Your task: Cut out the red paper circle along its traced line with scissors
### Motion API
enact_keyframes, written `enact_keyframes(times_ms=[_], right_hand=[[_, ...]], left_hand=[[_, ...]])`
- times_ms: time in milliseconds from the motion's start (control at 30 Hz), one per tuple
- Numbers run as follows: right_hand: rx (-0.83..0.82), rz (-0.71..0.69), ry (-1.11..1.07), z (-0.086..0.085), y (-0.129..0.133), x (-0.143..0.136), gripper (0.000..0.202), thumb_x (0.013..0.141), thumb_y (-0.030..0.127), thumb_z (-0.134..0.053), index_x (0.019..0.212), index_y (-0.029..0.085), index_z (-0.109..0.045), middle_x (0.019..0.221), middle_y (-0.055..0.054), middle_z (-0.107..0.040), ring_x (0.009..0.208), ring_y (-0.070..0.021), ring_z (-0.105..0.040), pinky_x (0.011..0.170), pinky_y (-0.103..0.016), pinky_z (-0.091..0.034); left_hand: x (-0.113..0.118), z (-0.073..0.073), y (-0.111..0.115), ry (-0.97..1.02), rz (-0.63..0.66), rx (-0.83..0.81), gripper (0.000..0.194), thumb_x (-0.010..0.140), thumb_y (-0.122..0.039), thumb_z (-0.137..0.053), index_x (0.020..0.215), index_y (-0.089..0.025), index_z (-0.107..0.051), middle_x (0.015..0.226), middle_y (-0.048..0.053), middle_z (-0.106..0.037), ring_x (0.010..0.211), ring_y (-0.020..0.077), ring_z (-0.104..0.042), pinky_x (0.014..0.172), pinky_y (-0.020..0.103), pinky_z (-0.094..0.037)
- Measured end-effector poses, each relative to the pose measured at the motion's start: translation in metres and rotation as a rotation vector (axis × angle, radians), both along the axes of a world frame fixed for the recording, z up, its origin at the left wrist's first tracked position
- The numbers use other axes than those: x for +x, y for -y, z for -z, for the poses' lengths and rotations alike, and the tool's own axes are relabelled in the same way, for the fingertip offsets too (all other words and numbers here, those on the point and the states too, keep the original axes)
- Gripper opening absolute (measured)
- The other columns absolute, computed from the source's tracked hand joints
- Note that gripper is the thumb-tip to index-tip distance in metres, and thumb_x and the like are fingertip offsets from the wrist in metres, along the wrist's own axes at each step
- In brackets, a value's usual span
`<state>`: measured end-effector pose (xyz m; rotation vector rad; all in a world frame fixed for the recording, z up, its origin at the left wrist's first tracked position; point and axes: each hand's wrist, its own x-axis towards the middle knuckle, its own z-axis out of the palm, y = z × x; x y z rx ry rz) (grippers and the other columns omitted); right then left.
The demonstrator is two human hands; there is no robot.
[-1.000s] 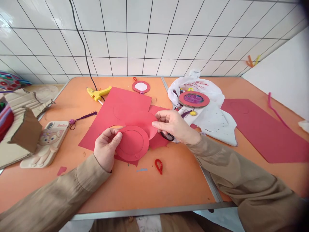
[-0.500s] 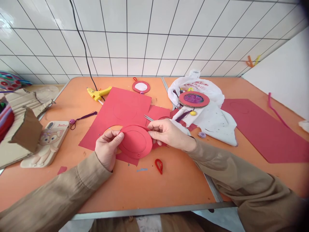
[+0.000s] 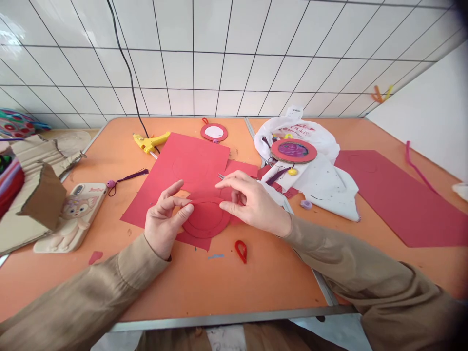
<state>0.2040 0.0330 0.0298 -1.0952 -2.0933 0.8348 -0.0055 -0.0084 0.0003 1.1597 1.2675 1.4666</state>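
Observation:
A round red paper disc [image 3: 205, 220] with a circle line inside its rim is in front of me, over a red scrap. My left hand [image 3: 164, 219] pinches its upper left edge between thumb and index finger, the other fingers raised. On the upper right edge, my right hand [image 3: 252, 204] has its thumb and a bent finger closed. Metal scissor tips [image 3: 221, 176] show just beyond my right fingers; the rest is hidden. Below the disc lies a red loop [image 3: 241, 251], probably a scissor handle or bent strip.
Behind the disc lies a large red sheet [image 3: 190, 161]. A yellow glue gun [image 3: 149, 143], a phone [image 3: 75, 219] and cut cardboard [image 3: 44, 195] are left. A white plastic bag [image 3: 321, 141] bears a finished-looking round ornament [image 3: 293, 150]; another red sheet [image 3: 395, 200] is far right.
The disc has tilted and come down a little, its top edge now between both hands. My right hand has shifted along the edge, and my left fingers have lifted and spread.

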Motion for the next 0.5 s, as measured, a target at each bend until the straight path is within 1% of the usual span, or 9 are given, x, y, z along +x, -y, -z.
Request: enact_keyframes(times_ms=[67,100,133,200,233,267,367,433,500], right_hand=[[0.018,-0.053,0.002,-0.001,0.000,0.000,0.008,0.079,0.022,-0.063,0.082,0.015,-0.061,0.087,-0.003,-0.055,0.061,-0.0079,-0.047,0.060,-0.025,-0.040],[0.001,-0.066,-0.006,-0.001,0.001,0.000,0.011,0.080,0.021,-0.062,0.072,0.015,-0.058,0.079,-0.002,-0.053,0.060,-0.0081,-0.045,0.059,-0.024,-0.039],[-0.027,-0.068,-0.021,-0.002,0.001,-0.001,0.018,0.080,0.022,-0.061,0.065,0.015,-0.053,0.072,0.000,-0.051,0.059,-0.0081,-0.043,0.057,-0.024,-0.037],[-0.103,-0.044,-0.074,-0.003,0.002,-0.002,0.027,0.081,0.024,-0.060,0.059,0.015,-0.047,0.065,0.002,-0.045,0.056,-0.0073,-0.040,0.053,-0.023,-0.034],[-0.152,-0.036,-0.105,-0.005,0.001,-0.002,0.028,0.081,0.026,-0.060,0.059,0.015,-0.047,0.063,0.002,-0.044,0.054,-0.0069,-0.039,0.052,-0.022,-0.034],[-0.196,-0.043,-0.133,-0.008,0.001,-0.001,0.029,0.082,0.029,-0.059,0.059,0.015,-0.046,0.062,0.002,-0.044,0.053,-0.0068,-0.040,0.050,-0.022,-0.034],[-0.247,-0.098,-0.148,-0.020,-0.005,0.009,0.025,0.084,0.035,-0.055,0.069,0.015,-0.054,0.066,0.000,-0.053,0.055,-0.0087,-0.049,0.052,-0.023,-0.039],[-0.201,-0.065,-0.014,-0.030,-0.012,0.020,0.022,0.084,0.037,-0.055,0.081,0.015,-0.060,0.073,-0.002,-0.060,0.056,-0.0100,-0.054,0.054,-0.024,-0.040],[-0.127,0.010,0.283,-0.037,-0.019,0.033,0.016,0.081,0.032,-0.058,0.081,0.017,-0.062,0.070,-0.001,-0.062,0.055,-0.0107,-0.055,0.053,-0.023,-0.039]], left_hand=[[-0.003,-0.003,0.001,-0.066,0.009,0.081,0.007,0.068,-0.025,-0.079,0.067,-0.021,-0.073,0.129,0.009,-0.062,0.129,0.0282,-0.047,0.108,0.042,-0.035],[-0.003,-0.004,0.001,-0.064,0.022,0.101,0.005,0.069,-0.024,-0.078,0.071,-0.022,-0.074,0.127,0.008,-0.063,0.127,0.0279,-0.049,0.107,0.042,-0.036],[-0.003,-0.005,0.001,-0.037,0.037,0.102,0.009,0.069,-0.024,-0.078,0.078,-0.023,-0.076,0.124,0.008,-0.066,0.123,0.0271,-0.053,0.105,0.041,-0.040],[-0.001,-0.006,0.001,0.065,0.089,0.043,0.025,0.069,-0.024,-0.079,0.094,-0.025,-0.075,0.113,0.006,-0.071,0.109,0.0250,-0.063,0.095,0.038,-0.050],[0.000,-0.006,0.001,0.119,0.124,0.002,0.030,0.068,-0.025,-0.080,0.098,-0.025,-0.075,0.105,0.006,-0.074,0.101,0.0239,-0.067,0.088,0.037,-0.053],[0.001,-0.006,0.002,0.167,0.159,-0.042,0.029,0.068,-0.025,-0.080,0.096,-0.024,-0.075,0.096,0.006,-0.076,0.092,0.0229,-0.069,0.082,0.035,-0.056],[0.005,-0.004,0.002,0.272,0.217,-0.174,0.015,0.064,-0.027,-0.083,0.076,-0.019,-0.077,0.076,0.004,-0.076,0.073,0.0192,-0.071,0.068,0.029,-0.059],[0.006,-0.004,0.002,0.332,0.170,-0.240,0.016,0.060,-0.027,-0.085,0.070,-0.018,-0.076,0.070,0.003,-0.075,0.063,0.0162,-0.069,0.059,0.025,-0.059],[0.005,-0.006,0.001,0.369,0.108,-0.266,0.019,0.057,-0.028,-0.086,0.070,-0.017,-0.075,0.065,0.001,-0.074,0.052,0.0140,-0.065,0.048,0.024,-0.057]])
